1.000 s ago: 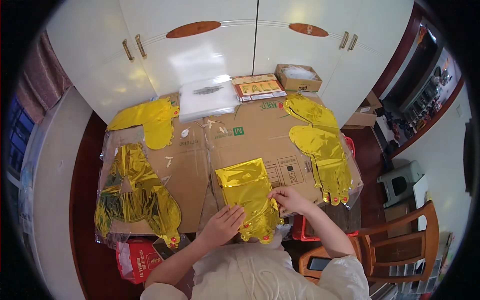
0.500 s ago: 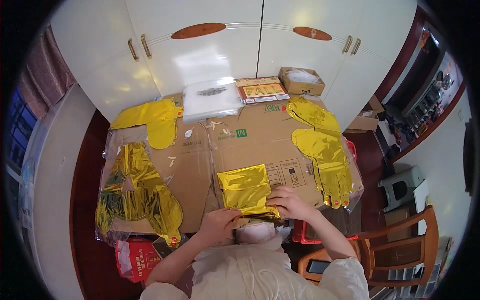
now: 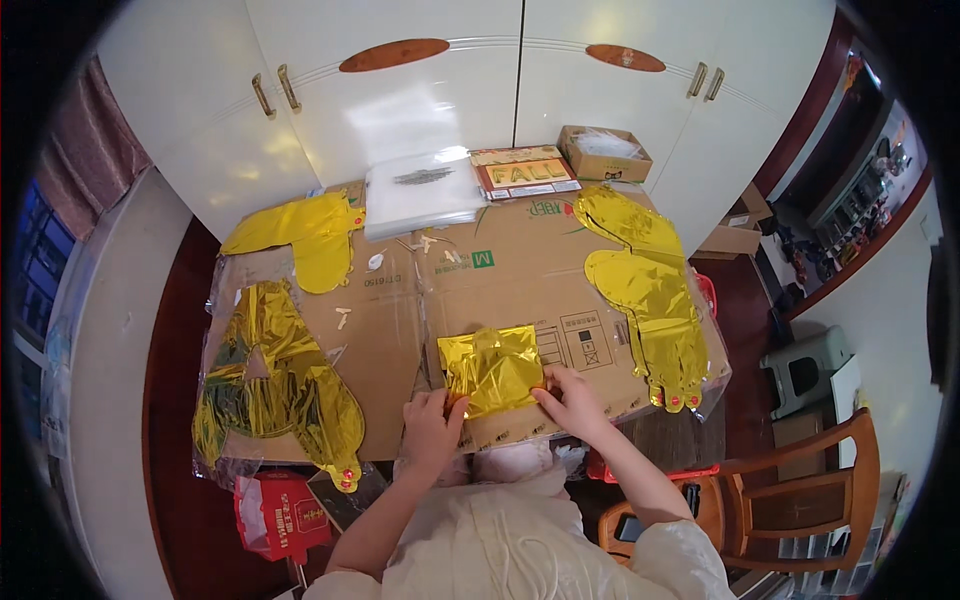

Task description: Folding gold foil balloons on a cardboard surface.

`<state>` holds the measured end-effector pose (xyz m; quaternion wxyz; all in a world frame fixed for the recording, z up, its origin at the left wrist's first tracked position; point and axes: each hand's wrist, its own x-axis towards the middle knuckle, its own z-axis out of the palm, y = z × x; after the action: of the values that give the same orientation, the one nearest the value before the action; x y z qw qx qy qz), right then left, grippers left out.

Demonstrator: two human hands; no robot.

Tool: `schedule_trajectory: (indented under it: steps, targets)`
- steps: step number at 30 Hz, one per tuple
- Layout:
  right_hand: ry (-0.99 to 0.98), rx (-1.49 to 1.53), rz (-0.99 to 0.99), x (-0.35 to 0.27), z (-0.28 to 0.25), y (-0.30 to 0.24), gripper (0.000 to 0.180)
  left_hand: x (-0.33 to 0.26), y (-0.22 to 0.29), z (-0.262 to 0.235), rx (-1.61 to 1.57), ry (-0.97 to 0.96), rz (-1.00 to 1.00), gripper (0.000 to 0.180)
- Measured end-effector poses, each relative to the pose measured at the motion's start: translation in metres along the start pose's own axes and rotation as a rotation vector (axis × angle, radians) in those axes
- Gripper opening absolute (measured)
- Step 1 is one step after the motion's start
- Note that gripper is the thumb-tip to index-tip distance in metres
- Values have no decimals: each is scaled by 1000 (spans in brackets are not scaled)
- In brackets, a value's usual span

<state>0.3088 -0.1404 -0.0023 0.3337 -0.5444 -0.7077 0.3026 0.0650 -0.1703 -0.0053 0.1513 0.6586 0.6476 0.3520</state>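
A flat, folded gold foil balloon [image 3: 492, 372] lies on the cardboard at the table's near middle, creased and shiny. At its near left corner my left hand [image 3: 432, 428] is closed, thumb against the foil edge. My right hand [image 3: 573, 402] pinches the near right corner, its fingers partly beneath the foil. To the left lies an A-shaped gold foil balloon [image 3: 330, 400], unfolded and flat. Behind it is another flat gold balloon [image 3: 322, 240]. More flat gold balloons [image 3: 655, 300] lie stacked along the right side.
Clear plastic bags [image 3: 420, 195] are piled at the back, beside a printed card packet [image 3: 525, 172]. A small carton [image 3: 605, 150] holds clear plastic. Small pale scraps lie on the cardboard [image 3: 390, 330]. A wooden chair [image 3: 800, 490] stands at right, a red bag [image 3: 280, 515] below left.
The near part of the foil has been folded away from me, leaving a shorter packet. Both hands have shifted to its near corners, the left one moving left.
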Motion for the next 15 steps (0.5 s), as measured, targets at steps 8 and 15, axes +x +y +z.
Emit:
schedule_trajectory:
  steps: [8, 15]
  targets:
    - [199, -147, -13, 5, 19, -9, 38, 8, -2, 9, -7, 58, 14, 31]
    - [263, -335, -82, 3, 25, -13, 28, 15, -4, 15, 20, 42, -6, 34]
